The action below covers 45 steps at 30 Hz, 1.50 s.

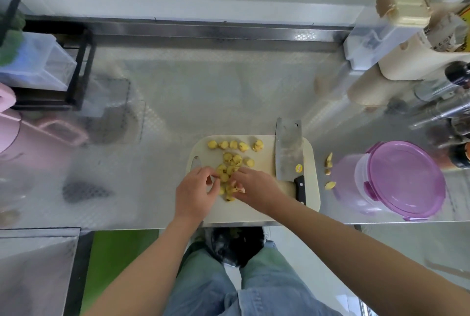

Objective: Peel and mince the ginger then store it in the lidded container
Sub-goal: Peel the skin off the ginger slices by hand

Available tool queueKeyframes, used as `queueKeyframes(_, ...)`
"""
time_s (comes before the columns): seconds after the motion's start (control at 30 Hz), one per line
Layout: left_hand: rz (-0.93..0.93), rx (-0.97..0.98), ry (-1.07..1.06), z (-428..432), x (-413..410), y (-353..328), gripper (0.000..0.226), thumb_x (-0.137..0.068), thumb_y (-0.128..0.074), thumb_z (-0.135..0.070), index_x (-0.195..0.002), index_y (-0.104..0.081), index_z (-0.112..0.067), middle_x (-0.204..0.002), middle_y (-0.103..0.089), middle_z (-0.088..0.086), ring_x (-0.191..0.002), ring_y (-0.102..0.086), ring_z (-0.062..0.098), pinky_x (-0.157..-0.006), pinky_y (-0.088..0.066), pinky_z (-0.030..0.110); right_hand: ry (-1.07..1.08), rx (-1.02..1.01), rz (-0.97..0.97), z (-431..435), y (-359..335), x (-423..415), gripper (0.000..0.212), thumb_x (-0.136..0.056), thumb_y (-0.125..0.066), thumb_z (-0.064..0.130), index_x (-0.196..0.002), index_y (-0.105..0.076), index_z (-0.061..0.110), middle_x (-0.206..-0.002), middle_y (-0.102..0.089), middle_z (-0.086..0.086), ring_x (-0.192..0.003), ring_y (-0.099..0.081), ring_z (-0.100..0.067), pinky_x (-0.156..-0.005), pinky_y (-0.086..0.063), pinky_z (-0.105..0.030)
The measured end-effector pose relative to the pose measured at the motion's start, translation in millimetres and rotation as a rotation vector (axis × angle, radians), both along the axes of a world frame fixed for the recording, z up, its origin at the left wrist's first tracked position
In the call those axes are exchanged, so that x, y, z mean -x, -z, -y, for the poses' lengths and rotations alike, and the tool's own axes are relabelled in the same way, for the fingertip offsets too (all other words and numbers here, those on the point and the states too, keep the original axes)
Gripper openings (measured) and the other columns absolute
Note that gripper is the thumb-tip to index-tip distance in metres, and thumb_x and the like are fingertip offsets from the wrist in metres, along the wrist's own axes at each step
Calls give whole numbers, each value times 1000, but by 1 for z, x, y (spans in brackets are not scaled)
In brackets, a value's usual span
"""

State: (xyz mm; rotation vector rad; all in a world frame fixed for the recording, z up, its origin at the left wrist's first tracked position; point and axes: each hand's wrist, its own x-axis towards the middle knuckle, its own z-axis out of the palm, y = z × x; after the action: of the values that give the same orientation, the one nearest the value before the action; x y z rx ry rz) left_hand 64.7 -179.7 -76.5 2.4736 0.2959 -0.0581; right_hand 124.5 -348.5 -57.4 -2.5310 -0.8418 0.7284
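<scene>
Both the left hand point(195, 189) and right hand point(255, 187) are pinching ginger slices point(228, 158) together; bunching them tight, flat is likely easing mincing.

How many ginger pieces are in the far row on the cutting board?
5. Left to right: first piece, second piece, third piece, fourth piece, and fifth piece, slightly apart, beside the cleaver. None in this row looks hidden.

We note a pink jug point(30, 137) at the left edge of the bench point(203, 86), a black rack point(81, 66) back left, a cream-lidded box point(396, 7) at its back right corner
</scene>
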Motion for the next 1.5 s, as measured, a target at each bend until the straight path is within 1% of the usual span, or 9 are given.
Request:
queueKeyframes(0.3, -76, 21, 11, 2, 1, -5, 21, -87, -64, -28, -108, -62, -24, -89, -56, -7, -68, -49, 11, -62, -48, 31, 16, -15, 48, -7, -2, 5, 15, -87, -62, 18, -101, -60, 12, -105, -58, -3, -94, -56, -25, -67, -39, -30)
queueKeyframes(0.5, -124, -9, 22, 5, -9, -8, 20, -91, -62, -27, -110, -63, -25, -94, -51, -8, -71, -47, 10, -64, -38, 24, 20, -77, 19, -5, 0, 5, 11, -88, -60, 19, -99, -61, 14, -96, -66, 0, -81, -58, -22, -69, -43, -31)
queueKeyframes(0.67, -123, 40, -1, 2, -15, -10, 16, -94, -57, -32, -105, -65, -24, -96, -57, -6, -71, -52, 9, -65, -40, 24, 374, -289, -71, 3, 1, -6, 7, -83, -71, 16, -89, -68, 18, -78, -63, 14, -64, -53, -6, -68, -52, -31)
queueKeyframes(0.73, -104, 177, -75, 2, -20, -12, 15, -93, -58, -36, -98, -67, -25, -91, -62, -8, -70, -57, 7, -64, -45, 21, 480, -338, -66, 1, -1, -15, 8, -81, -74, 17, -86, -67, 17, -75, -62, 16, -62, -53, -2, -64, -49, -23)
queueKeyframes(0.83, -195, 628, -210, 5, -31, -17, 19, -88, -67, -31, -100, -71, -16, -86, -68, -2, -65, -61, 8, -53, -44, 15, 473, -395, -91, -11, -6, -28, 10, -78, -76, 13, -83, -67, 15, -71, -63, 11, -58, -52, 3, -59, -41, -10)
queueKeyframes(1.0, -257, 873, -341, -2, -44, -26, 7, -86, -71, -13, -86, -72, -6, -73, -70, 7, -52, -56, 5, -48, -40, 15, 461, -398, -200, -21, -5, -48, 12, -73, -79, 8, -80, -70, 14, -69, -65, 9, -55, -55, 5, -62, -50, -19)
queueKeyframes(1.13, -237, 754, -312, -13, -54, -20, 6, -85, -72, -13, -82, -73, -8, -68, -68, 5, -55, -57, 6, -55, -44, 16, 457, -374, -194, -24, -3, -57, 8, -77, -77, 12, -82, -71, 14, -71, -66, 8, -58, -57, 4, -63, -50, -19)
queueKeyframes(1.3, -169, 196, -322, -26, -60, -2, 11, -84, -71, -29, -90, -75, -21, -83, -71, -6, -78, -64, 13, -69, -45, 26, 379, -68, 7, -26, -4, -59, 9, -89, -61, 23, -94, -69, 20, -88, -68, 5, -82, -59, -15, -73, -49, -30)
queueKeyframes(1.5, -129, 43, -336, -19, -60, -7, 10, -87, -67, -27, -95, -67, -21, -90, -69, -6, -82, -63, 17, -69, -43, 27, 231, 149, 86, -37, -3, -54, 21, -96, -51, 29, -112, -61, 19, -109, -62, 0, -96, -61, -25, -74, -46, -32)
